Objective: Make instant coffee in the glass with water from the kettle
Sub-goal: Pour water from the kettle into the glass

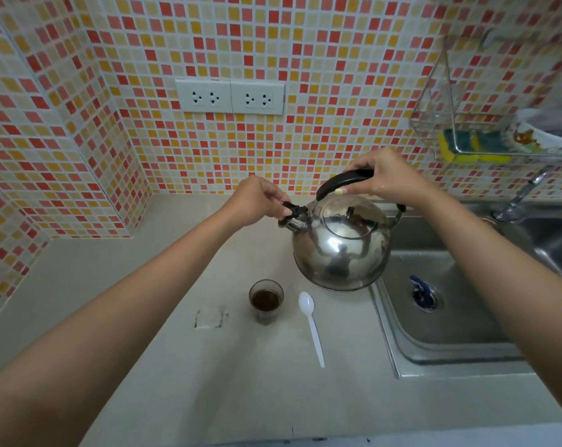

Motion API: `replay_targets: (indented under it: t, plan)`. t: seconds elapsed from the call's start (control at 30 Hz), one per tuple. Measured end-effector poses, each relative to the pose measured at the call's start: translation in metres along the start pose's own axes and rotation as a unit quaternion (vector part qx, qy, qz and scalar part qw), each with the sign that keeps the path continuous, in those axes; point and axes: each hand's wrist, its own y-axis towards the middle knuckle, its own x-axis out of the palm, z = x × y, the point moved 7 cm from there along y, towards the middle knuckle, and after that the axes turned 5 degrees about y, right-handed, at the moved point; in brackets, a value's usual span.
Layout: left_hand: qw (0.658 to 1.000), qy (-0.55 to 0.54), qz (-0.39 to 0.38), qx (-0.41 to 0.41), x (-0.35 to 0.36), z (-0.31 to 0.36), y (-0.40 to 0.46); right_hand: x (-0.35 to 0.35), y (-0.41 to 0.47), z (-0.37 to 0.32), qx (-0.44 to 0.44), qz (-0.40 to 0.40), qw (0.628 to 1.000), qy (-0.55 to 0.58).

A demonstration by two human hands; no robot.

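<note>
Head view: the steel kettle (340,250) sits on the tabletop (176,366) beside the sink (450,317). Right hand (386,179) grip clamps its black handle (340,181); left hand (260,201) grip pinches its spout cap (293,210). In front of the kettle stand the glass (266,300) of dark coffee and a white spoon (311,324).

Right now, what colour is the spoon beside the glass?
White, plastic-looking; the spoon shows clearly in the head view, right of the glass.
</note>
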Motion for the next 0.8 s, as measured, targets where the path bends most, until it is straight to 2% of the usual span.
replay_targets:
  t: [0.13, 0.4, 0.8]
  plan:
    - [0.999, 0.016, 0.008, -0.031, 0.005, -0.007, 0.027, 0.011, 0.026, 0.021, 0.006, -0.02, 1.0, -0.022]
    - [0.996, 0.016, 0.036, -0.079, 0.018, -0.033, 0.072, 0.04, 0.067, 0.072, 0.057, -0.035, 0.998, 0.014]
    - [0.993, 0.023, 0.037, -0.109, 0.039, -0.061, 0.097, 0.067, 0.086, 0.115, 0.078, -0.041, 0.996, 0.017]
